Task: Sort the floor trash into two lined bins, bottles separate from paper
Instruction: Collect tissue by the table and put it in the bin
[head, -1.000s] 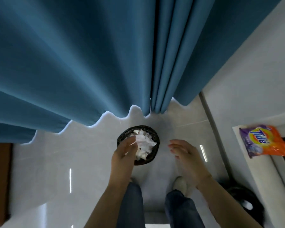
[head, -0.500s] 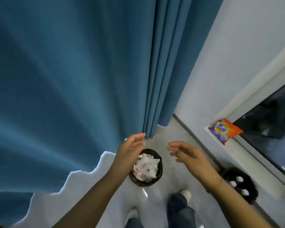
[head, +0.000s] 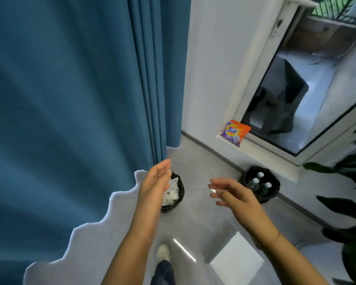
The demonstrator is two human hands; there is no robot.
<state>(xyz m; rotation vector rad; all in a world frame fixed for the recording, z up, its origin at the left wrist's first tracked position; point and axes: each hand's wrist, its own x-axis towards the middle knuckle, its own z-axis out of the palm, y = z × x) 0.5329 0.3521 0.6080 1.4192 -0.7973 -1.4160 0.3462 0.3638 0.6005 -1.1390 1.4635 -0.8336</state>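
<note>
**Both Hands Held Empty Above Two Filled Bins**

The left hand was seen raised with its fingers straight and together, nothing held in it. It was placed in front of the paper bin, so that the bin's left side was hidden behind the palm and wrist. The crumpled paper inside that black-lined bin was visible to the right of the hand. The right hand was held out with fingers spread and relaxed, also empty, over bare grey floor between the two bins. The bottle bin was found against the wall below the window sill, with the bottles stood upright in it, white caps showing. A blue curtain was hung across the left of the view, its hem reaching the floor just beside the paper bin. An orange and purple detergent packet was laid on the sill. Dark plant leaves were seen at the right edge. One white shoe was visible below.
</note>
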